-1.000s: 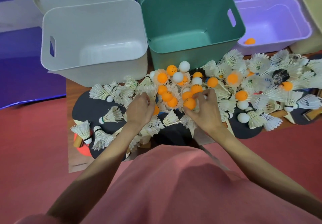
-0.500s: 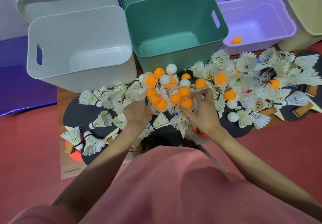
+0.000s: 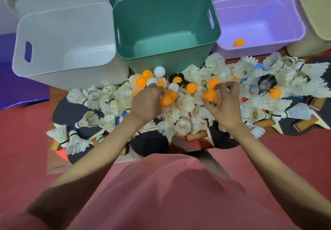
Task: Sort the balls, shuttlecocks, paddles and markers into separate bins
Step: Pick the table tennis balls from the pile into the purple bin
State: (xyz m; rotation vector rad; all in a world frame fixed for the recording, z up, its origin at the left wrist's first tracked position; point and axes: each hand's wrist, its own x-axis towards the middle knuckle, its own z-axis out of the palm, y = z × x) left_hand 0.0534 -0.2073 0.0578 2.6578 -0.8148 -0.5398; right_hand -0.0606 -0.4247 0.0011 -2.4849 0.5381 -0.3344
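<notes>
Head view: four smooth plastic bins behind a heap of feathered shuttlecocks and round balls.

At 10 o'clock a grey bin (image 3: 68, 38), at 12 a green bin (image 3: 166, 27), at 1 a lilac bin (image 3: 259, 20) holding one orange ball (image 3: 239, 42), at 2 a cream bin (image 3: 315, 18). Left hand (image 3: 146, 104) curls around an orange ball in the heap (image 3: 166, 100); right hand (image 3: 223, 106) pinches another orange ball (image 3: 210, 95); flat black paddles (image 3: 71, 111) lie beneath.

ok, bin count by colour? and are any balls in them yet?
white bin: 1
teal bin: 1
lilac bin: 1
cream bin: 1, partly out of frame
Total: 4 bins
Balls binned: 1, an orange ball in the lilac bin. The white and teal bins show none. Most of the cream bin's inside is not visible.
</notes>
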